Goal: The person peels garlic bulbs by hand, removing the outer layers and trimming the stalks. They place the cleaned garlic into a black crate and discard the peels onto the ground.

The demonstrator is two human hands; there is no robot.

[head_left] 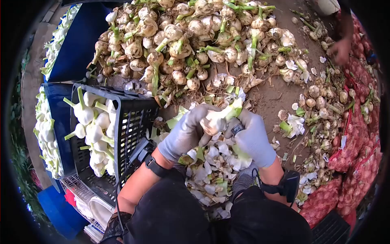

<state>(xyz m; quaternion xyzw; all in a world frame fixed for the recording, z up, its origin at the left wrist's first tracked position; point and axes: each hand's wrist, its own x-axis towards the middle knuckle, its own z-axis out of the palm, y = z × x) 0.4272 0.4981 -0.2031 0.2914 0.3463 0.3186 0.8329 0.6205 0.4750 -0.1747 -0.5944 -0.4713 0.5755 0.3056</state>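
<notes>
A garlic bulb (214, 121) with a short green stem and loose outer skin is held between my two gloved hands, above a heap of peeled skins (213, 171). My left hand (189, 130), in a grey glove, is closed round the bulb's left side. My right hand (248, 132), also gloved, is closed at the bulb's right side by the stem, with a dark band on one finger. Left of my hands stands a black crate (136, 130) with clean white bulbs (95, 132) in it.
A large pile of soil-stained bulbs (178, 44) lies ahead. Red net sacks (357, 150) line the right side, beside scattered bulbs. Blue containers (81, 40) of white bulbs stand at left. Another person's hand (341, 51) is at upper right.
</notes>
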